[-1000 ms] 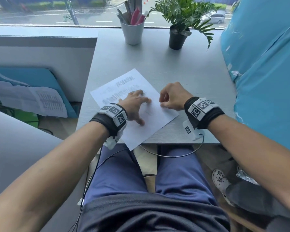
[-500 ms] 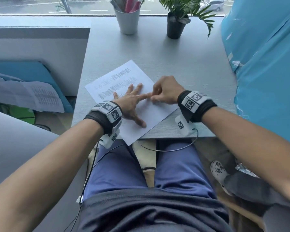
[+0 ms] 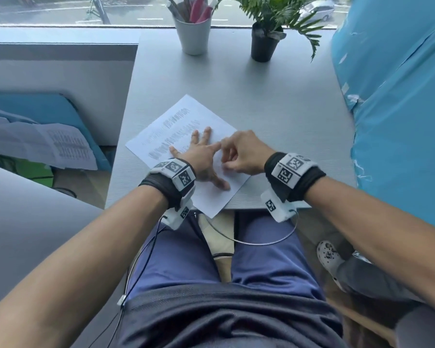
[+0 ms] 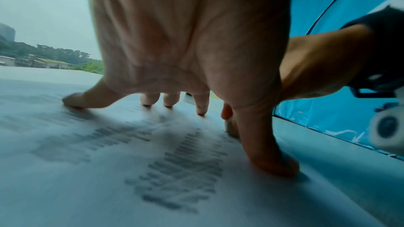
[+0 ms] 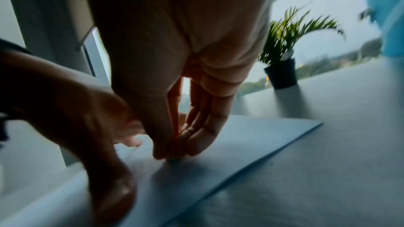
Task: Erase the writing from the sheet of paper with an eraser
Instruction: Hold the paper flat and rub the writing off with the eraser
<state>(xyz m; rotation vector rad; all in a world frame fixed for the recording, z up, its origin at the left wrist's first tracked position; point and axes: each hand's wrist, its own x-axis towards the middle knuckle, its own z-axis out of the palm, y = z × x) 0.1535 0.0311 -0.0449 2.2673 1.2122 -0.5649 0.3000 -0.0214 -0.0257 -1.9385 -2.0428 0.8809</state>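
A white sheet of paper (image 3: 186,121) with lines of grey writing lies slanted on the grey table (image 3: 274,101), its near corner past the front edge. My left hand (image 3: 199,156) lies spread on the sheet, fingertips (image 4: 72,103) and thumb pressing it down. My right hand (image 3: 239,154) sits just right of the left index finger, its fingers bunched and pinching a small eraser (image 4: 229,128) against the paper. In the right wrist view only a dark sliver of the eraser (image 5: 173,160) shows under the fingertips (image 5: 159,153).
A grey cup of pens (image 3: 193,33) and a potted plant (image 3: 264,41) stand at the table's far edge. A blue covered bulk (image 3: 399,109) borders the right side. Loose printed sheets (image 3: 48,144) lie off the table to the left. My knees are under the front edge.
My left hand has gone from curled fingers to a flat spread on the sheet. My right hand has slid left to meet the left index finger.
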